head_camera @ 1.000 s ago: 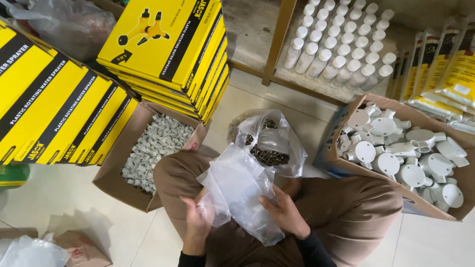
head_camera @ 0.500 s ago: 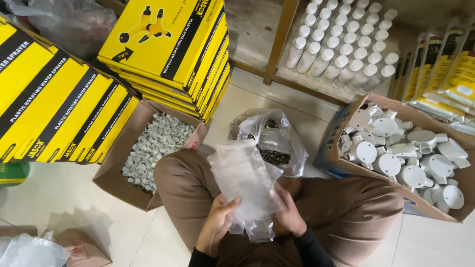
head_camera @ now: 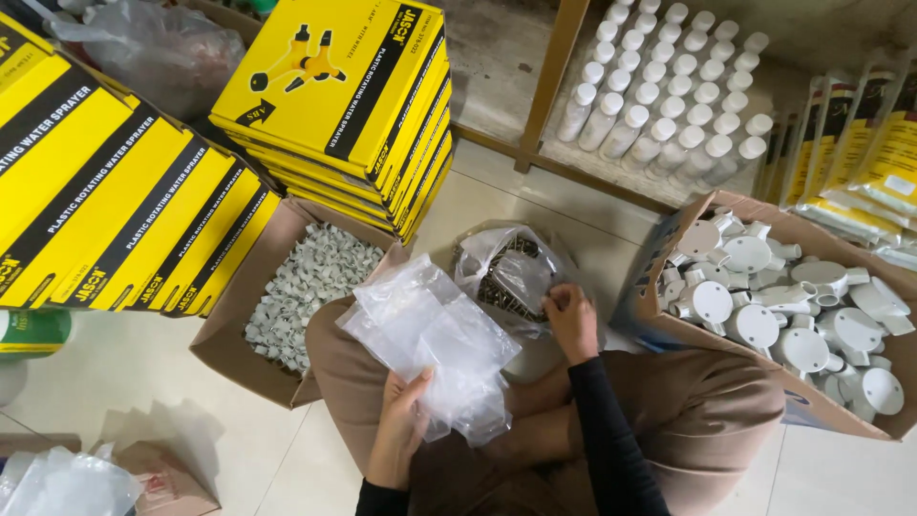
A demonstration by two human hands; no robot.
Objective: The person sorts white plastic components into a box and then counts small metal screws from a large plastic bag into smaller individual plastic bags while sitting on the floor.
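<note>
Pale tiled floor (head_camera: 124, 373); wooden shelf frame (head_camera: 559, 72) behind, daylight.

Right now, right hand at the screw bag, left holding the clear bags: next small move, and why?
Probably dip the right hand into the open screw bag and pinch out a few screws. It already rests on that bag's rim, while the left hand holds the clear bags up on the lap beside it.
</note>
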